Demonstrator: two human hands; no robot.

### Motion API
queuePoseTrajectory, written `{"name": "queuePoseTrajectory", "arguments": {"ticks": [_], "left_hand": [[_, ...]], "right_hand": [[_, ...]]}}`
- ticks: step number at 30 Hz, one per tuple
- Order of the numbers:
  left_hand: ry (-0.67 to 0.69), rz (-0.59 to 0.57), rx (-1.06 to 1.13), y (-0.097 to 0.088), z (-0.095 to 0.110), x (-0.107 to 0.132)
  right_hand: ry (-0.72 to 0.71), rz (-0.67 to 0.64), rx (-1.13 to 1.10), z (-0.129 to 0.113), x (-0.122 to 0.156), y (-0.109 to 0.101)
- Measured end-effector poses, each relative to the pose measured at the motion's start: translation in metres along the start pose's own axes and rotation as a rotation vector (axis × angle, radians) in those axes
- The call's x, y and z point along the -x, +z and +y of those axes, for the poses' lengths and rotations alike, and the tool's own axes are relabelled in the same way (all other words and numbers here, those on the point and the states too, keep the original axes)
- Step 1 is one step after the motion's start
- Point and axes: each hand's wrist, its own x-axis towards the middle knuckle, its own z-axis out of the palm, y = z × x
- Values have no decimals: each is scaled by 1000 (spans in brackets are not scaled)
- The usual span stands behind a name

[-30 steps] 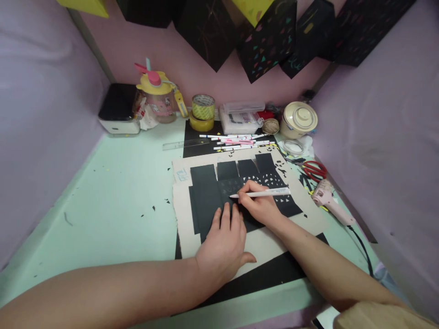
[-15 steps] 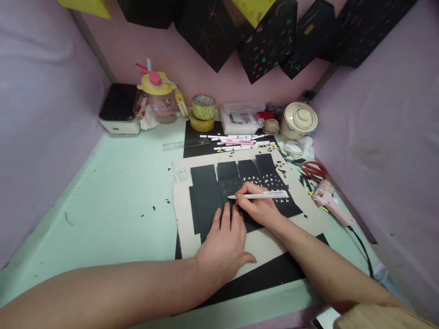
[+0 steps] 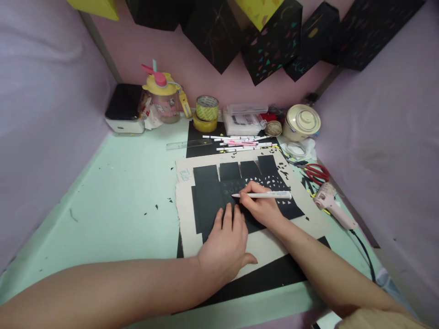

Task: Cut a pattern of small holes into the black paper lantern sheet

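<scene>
My right hand (image 3: 259, 204) is closed around a white pen (image 3: 267, 195), its tip at the surface of a black paper cutout (image 3: 208, 196). Faint drawn marks show on the paper just above the tip. Small triangular holes pierce the cutout's right part, and flaps run along its top edge. Flat on the lower part of the paper lies my left hand (image 3: 226, 242), fingers stretched out and thumb apart. Beneath the cutout is a white board (image 3: 187, 214) with a torn left edge, itself on a larger black sheet (image 3: 270, 276).
Several white markers (image 3: 236, 142) and a clear ruler (image 3: 176, 145) lie behind the board. On the right are red-handled scissors (image 3: 316, 173) and a corded glue gun (image 3: 334, 205). Tape rolls (image 3: 206, 114), a plastic case (image 3: 243, 122), a lidded pot (image 3: 302, 122) and a bottle (image 3: 164, 100) line the back.
The view has shifted slightly, moving the whole scene a little rightward. The pen tip has moved slightly over the black paper; my left hand stays in place on it.
</scene>
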Motion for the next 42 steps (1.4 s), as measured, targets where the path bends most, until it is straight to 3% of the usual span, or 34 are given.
{"name": "queuePoseTrajectory", "arguments": {"ticks": [42], "left_hand": [[-3,-37,28,-3,1,-1]], "right_hand": [[-3,-64,-20,1,2,-2]]}}
